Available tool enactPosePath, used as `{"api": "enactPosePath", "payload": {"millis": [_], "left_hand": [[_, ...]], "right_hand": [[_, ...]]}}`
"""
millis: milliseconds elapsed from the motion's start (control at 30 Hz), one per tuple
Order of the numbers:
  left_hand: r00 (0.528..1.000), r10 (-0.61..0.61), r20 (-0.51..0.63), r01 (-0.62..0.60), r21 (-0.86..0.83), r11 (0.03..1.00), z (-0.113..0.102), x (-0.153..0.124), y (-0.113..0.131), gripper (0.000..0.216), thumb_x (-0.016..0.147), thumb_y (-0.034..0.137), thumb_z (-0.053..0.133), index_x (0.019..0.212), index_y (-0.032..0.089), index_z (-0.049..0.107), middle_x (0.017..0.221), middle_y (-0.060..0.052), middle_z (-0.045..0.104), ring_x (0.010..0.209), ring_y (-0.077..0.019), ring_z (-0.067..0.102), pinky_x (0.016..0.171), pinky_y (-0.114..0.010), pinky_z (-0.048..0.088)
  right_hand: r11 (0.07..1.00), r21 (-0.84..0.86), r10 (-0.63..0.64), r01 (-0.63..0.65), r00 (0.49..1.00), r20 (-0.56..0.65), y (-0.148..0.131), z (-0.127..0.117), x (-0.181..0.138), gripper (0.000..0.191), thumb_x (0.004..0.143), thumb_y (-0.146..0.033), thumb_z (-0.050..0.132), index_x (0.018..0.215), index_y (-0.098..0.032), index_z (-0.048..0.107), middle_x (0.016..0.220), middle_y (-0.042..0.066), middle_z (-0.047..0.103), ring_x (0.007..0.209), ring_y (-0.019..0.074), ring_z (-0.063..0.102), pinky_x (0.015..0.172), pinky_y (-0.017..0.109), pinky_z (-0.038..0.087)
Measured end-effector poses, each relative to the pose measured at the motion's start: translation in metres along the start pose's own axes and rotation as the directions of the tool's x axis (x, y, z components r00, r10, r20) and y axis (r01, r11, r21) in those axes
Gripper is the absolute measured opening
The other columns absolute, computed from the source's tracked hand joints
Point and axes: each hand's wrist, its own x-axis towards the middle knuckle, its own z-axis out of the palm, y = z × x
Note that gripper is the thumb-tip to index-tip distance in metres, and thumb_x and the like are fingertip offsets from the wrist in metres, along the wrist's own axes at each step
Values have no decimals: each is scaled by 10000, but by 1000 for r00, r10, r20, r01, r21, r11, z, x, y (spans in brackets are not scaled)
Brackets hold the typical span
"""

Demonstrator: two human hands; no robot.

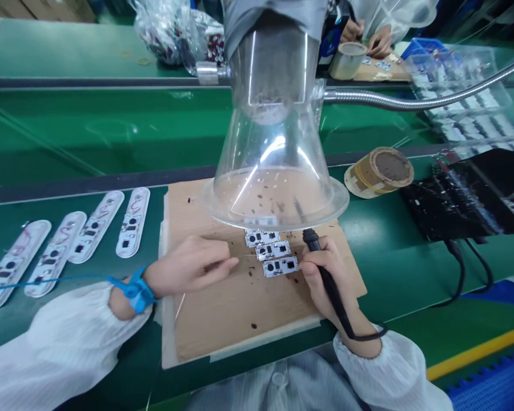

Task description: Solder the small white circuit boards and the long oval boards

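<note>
My right hand (pixel 325 279) grips a black soldering iron (pixel 325 274), its thin tip reaching up beside a row of 3 small white circuit boards (pixel 273 249). These boards lie on a taped cardboard sheet (pixel 248 302) on the green bench. My left hand (pixel 188 265) rests on the cardboard to their left, fingertips pinching what looks like a thin solder wire (pixel 223 262) that runs towards the boards. A blue antistatic wrist strap (pixel 137 291) circles my left wrist.
A clear plastic fume hood (pixel 274 171) on a metal gooseneck hangs above the boards. Several long white circuit boards (pixel 132 222) lie to the left. A tape roll (pixel 379 172) and black mat (pixel 466 194) are right; a co-worker's hands (pixel 379 43) are beyond.
</note>
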Motion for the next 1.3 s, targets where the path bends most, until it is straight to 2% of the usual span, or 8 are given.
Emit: {"api": "enactPosePath", "payload": {"millis": [133, 300, 467, 700, 767, 900, 967, 1300], "left_hand": [[1000, -17, -16, 17, 30, 999, -10, -2, -10, 411, 1104, 159, 519, 719, 214, 387, 611, 76, 402, 527, -95, 389, 545, -245, 298], [999, -7, -31, 6, -33, 999, -10, 0, -10, 406, 1056, 104, 529, 706, 209, 354, 602, 89, 350, 500, -75, 333, 508, -225, 262], [1000, 2, -17, -3, -53, 999, -12, 2, -10, 398, 1027, 83, 524, 690, 207, 354, 601, 86, 353, 505, -75, 316, 494, -227, 245], [998, 28, -64, -33, -79, 996, -13, 2, -8, 397, 981, 50, 503, 688, 224, 300, 592, 85, 311, 528, -100, 268, 504, -264, 238], [997, 23, -77, -30, -91, 995, -14, 1, -8, 399, 969, 42, 504, 685, 226, 292, 589, 86, 304, 528, -102, 262, 504, -268, 239], [997, 1, -80, -9, -99, 995, -16, 0, -8, 402, 962, 38, 502, 674, 221, 291, 585, 87, 303, 522, -95, 268, 502, -261, 235], [997, 4, -74, -11, -94, 995, -16, 0, -9, 401, 964, 43, 501, 672, 220, 291, 584, 87, 308, 522, -93, 269, 504, -259, 237], [999, -4, -50, -3, -132, 991, -16, 0, -9, 399, 944, 33, 493, 671, 227, 276, 580, 87, 282, 523, -98, 255, 506, -264, 239]], "right_hand": [[993, 105, 51, -55, 998, 47, -4, -3, 0, 112, 1120, -265, 626, 1082, -262, 732, 883, 18, 646, 777, 187, 651, 681, 324, 540], [942, 302, 151, -146, 989, 7, -11, 1, -2, 309, 1103, -160, 637, 1376, -304, 614, 947, -2, 757, 788, 152, 756, 723, 278, 646], [906, 389, 173, -166, 985, 16, -10, 0, -7, 296, 1071, -176, 721, 1334, -297, 659, 1017, 9, 803, 797, 134, 803, 769, 259, 697], [933, 311, 215, -182, 974, -76, 1, -4, -15, 256, 1031, -250, 808, 1272, -283, 731, 1056, 30, 811, 701, 121, 766, 667, 244, 666], [938, 306, 195, -161, 977, -84, 3, -5, -14, 230, 1027, -294, 818, 1244, -272, 743, 1018, 31, 804, 706, 129, 759, 679, 258, 660], [929, 344, 174, -139, 982, -74, 2, -5, -10, 197, 1039, -342, 805, 1210, -261, 749, 811, -10, 734, 697, 147, 738, 670, 269, 633], [918, 372, 176, -138, 982, -70, 2, -4, -10, 178, 1057, -342, 779, 1210, -256, 747, 790, -15, 720, 670, 143, 720, 648, 268, 618], [877, 453, 217, -163, 974, -70, 7, -4, -18, 149, 1069, -293, 747, 1207, -240, 770, 930, 27, 734, 699, 149, 721, 636, 286, 616]]}}
